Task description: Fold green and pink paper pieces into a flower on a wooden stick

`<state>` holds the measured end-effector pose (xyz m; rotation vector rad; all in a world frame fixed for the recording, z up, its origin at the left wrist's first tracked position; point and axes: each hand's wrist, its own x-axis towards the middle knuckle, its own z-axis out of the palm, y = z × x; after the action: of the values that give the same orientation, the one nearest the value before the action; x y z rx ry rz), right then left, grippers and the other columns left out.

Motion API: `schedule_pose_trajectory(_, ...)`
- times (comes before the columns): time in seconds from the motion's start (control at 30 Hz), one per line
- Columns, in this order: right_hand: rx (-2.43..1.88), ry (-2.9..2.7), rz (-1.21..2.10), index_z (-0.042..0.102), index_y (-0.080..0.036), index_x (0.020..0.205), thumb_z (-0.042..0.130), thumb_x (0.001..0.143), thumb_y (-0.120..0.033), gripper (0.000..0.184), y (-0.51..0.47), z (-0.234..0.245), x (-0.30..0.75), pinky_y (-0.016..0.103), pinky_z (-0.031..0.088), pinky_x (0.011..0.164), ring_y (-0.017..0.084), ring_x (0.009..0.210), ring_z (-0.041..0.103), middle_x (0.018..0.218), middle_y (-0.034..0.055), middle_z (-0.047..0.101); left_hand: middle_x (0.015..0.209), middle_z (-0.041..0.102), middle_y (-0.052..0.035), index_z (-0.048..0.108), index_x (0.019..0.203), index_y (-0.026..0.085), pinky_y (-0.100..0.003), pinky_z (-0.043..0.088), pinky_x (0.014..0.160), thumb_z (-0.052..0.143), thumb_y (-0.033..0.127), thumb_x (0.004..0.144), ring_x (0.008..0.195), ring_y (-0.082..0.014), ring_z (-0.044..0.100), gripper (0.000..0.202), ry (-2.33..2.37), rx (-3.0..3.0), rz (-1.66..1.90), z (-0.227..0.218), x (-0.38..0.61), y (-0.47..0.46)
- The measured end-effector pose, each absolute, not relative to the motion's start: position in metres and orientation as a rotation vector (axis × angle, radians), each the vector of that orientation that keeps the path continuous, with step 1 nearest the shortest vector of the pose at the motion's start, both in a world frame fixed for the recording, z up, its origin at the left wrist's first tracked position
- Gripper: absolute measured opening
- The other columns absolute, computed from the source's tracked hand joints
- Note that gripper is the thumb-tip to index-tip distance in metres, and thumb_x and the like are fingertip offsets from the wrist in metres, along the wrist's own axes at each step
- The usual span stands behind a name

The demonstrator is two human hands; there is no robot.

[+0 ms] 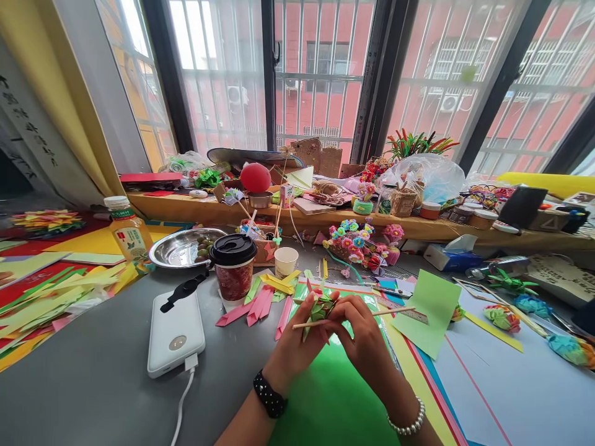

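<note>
A small woven piece of green folded paper [320, 308] with pink strips poking out is between my two hands, above the green mat. My left hand [297, 341] is closed around its left and lower side. My right hand [360, 325] is closed too, its fingertips bent against the paper's right side. A thin wooden stick [395, 311] lies across under the paper and through my right hand's grip, both ends sticking out. The fingers partly hide the paper. Close by on the left lie folded pink paper strips [261, 305] and yellow strips [280, 283].
A white power bank [175, 334] with a cable, a lidded coffee cup [233, 269], a paper cup [286, 262] and a metal bowl [170, 249] stand left. A light green sheet [430, 310] lies right, near several paper ornaments [502, 318]. Craft flowers [356, 241] stand behind.
</note>
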<state>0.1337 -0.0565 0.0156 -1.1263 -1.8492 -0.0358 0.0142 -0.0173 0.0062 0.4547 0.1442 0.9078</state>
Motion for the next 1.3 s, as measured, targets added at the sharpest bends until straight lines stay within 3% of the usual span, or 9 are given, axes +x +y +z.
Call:
schedule_pose_trajectory(0.43,-1.104,-1.815,-0.016,0.049,-0.02,0.075,0.049,0.081,-0.013,0.008,-0.0558,0.0124,0.1324,0.031,0.045,0.064,0.018,0.074,0.049,0.075,0.0037,0.052,0.078,0.066,-0.0079,0.066,0.081,0.007,-0.021,0.043,0.065,0.054,0.033,0.078,0.07,-0.0118,0.058,0.028,0.181,0.516,0.905,0.0134,0.0135,-0.0213)
schedule_pose_trajectory(0.8,-1.14,-1.814,0.05,0.053,-0.018,0.074,0.053,0.081,-0.022,0.008,-0.0587,0.0214,0.1332,0.028,0.047,0.061,0.016,0.068,0.054,0.072,0.0033,0.054,0.084,0.067,-0.0081,0.064,0.09,0.01,-0.025,0.043,0.071,0.048,0.034,0.082,0.078,-0.0155,0.059,0.031,0.153,0.564,0.88,0.0145,0.0121,-0.021)
schedule_pose_trajectory(1.3,-1.165,-1.744,0.045,0.051,-0.019,0.069,0.052,0.079,-0.021,0.011,-0.0586,0.0195,0.1314,0.031,0.048,0.061,0.019,0.072,0.056,0.073,0.0048,0.055,0.083,0.064,-0.008,0.064,0.087,0.007,-0.021,0.043,0.067,0.051,0.034,0.08,0.073,-0.0118,0.057,0.031,0.199,0.545,0.861,0.0138,0.0137,-0.0212)
